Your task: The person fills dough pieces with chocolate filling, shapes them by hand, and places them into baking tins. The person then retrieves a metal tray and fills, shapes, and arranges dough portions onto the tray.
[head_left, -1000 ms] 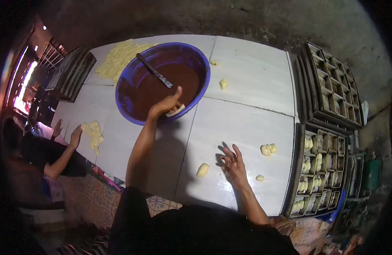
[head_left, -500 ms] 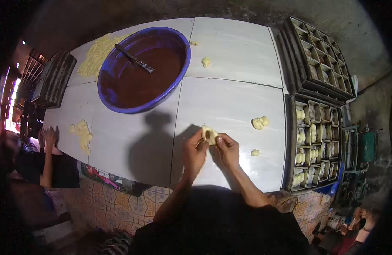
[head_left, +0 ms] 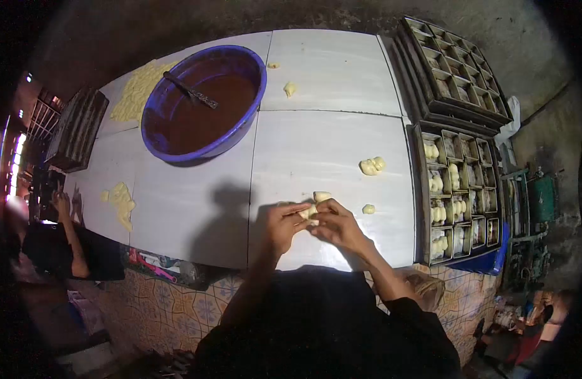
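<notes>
Over the near middle of the white table (head_left: 190, 196), my left hand (head_left: 283, 227) and my right hand (head_left: 340, 226) meet around a piece of pale yellow dough (head_left: 308, 213). Fingers of both hands are closed on it and cover much of its surface. Just beyond the fingers shows a pale dough lump (head_left: 322, 196); whether it joins the held piece I cannot tell. To the right of my right hand lie a small dough ball (head_left: 368, 209) and a larger clump of dough (head_left: 372, 166).
A blue basin (head_left: 261, 101) of brown filling holds a dark-handled spatula (head_left: 190, 90). Many dough pieces (head_left: 138, 95) lie behind it, more dough (head_left: 120, 203) at left. Sectioned baking tins (head_left: 456, 196), some holding dough, line the right edge. Another person's hand (head_left: 62, 203) is far left.
The dough, earlier spread between my fingers with brown filling showing, is now gathered between both hands with no filling visible. The view has shifted slightly. The other person's hands have lifted.
</notes>
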Demonstrator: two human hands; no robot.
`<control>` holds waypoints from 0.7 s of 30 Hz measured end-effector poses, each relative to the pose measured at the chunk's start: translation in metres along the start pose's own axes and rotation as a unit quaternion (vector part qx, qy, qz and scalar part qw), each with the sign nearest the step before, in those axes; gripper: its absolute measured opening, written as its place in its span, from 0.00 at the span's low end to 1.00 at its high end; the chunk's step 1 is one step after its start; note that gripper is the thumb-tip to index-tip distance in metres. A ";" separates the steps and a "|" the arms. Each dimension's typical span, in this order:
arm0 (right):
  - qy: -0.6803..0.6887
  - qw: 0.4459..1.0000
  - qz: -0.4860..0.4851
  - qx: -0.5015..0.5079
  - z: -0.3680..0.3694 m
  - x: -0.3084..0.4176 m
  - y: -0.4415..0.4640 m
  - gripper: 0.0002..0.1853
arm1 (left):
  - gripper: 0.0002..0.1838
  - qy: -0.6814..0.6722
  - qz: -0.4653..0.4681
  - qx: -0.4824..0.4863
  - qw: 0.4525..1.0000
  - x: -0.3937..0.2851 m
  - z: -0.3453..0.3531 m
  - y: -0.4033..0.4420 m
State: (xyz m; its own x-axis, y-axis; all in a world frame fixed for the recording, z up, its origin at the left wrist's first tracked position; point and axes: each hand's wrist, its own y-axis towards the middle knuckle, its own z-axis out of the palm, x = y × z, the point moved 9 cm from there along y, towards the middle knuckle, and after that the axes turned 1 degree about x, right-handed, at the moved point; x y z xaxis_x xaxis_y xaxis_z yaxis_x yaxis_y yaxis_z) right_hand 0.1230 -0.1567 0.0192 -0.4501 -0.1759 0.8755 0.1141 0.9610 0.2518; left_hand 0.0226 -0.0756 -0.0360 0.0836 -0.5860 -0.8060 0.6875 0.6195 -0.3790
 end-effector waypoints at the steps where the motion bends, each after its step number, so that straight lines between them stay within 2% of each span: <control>1: 0.012 1.000 0.020 0.018 0.002 -0.001 -0.003 0.15 | 0.18 -0.101 -0.003 0.053 0.994 -0.001 0.003 -0.003; 4: 0.016 0.997 -0.017 -0.073 -0.018 -0.010 -0.011 0.10 | 0.20 -0.049 -0.066 0.067 0.994 -0.015 0.028 -0.025; 5: 0.071 0.995 0.020 -0.072 -0.020 -0.015 -0.010 0.09 | 0.19 0.098 0.015 0.096 0.990 -0.023 0.033 -0.031; 8: 0.217 0.966 0.115 -0.076 -0.020 -0.024 -0.009 0.05 | 0.18 0.132 0.128 0.118 0.976 -0.009 0.033 -0.025; 10: 0.311 0.929 0.108 -0.172 -0.026 -0.027 -0.010 0.06 | 0.14 0.142 0.124 0.085 0.978 -0.009 0.032 -0.023; 13: 0.184 0.976 0.053 -0.101 -0.017 -0.016 -0.006 0.09 | 0.10 0.163 0.125 0.077 0.976 -0.009 0.033 -0.020; 14: 0.165 0.978 0.017 -0.125 -0.014 -0.004 -0.006 0.10 | 0.10 0.159 0.103 0.050 0.981 -0.010 0.030 -0.018; 16: 0.035 0.994 0.031 -0.101 -0.011 0.008 -0.009 0.11 | 0.11 0.152 0.055 -0.003 0.987 -0.008 0.025 -0.019; 17: 0.065 0.990 0.073 -0.104 -0.008 -0.011 -0.016 0.11 | 0.13 0.047 0.045 -0.047 0.997 0.016 0.013 -0.014; 20: 0.051 0.974 0.152 -0.159 -0.016 -0.013 -0.019 0.06 | 0.13 0.196 0.073 -0.050 0.977 0.020 0.013 -0.011; 21: 0.172 0.949 0.168 -0.205 -0.013 -0.015 -0.017 0.09 | 0.13 0.265 0.117 -0.018 0.957 0.017 0.018 -0.008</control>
State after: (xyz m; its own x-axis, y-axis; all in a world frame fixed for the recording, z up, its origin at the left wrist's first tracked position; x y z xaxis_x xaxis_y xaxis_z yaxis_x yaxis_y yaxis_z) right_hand 0.1393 -0.1733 0.0069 -0.0200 -0.0002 0.9998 0.5665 0.8240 0.0115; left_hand 0.0311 -0.1003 -0.0386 -0.1512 -0.0884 -0.9845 0.6689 0.7242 -0.1678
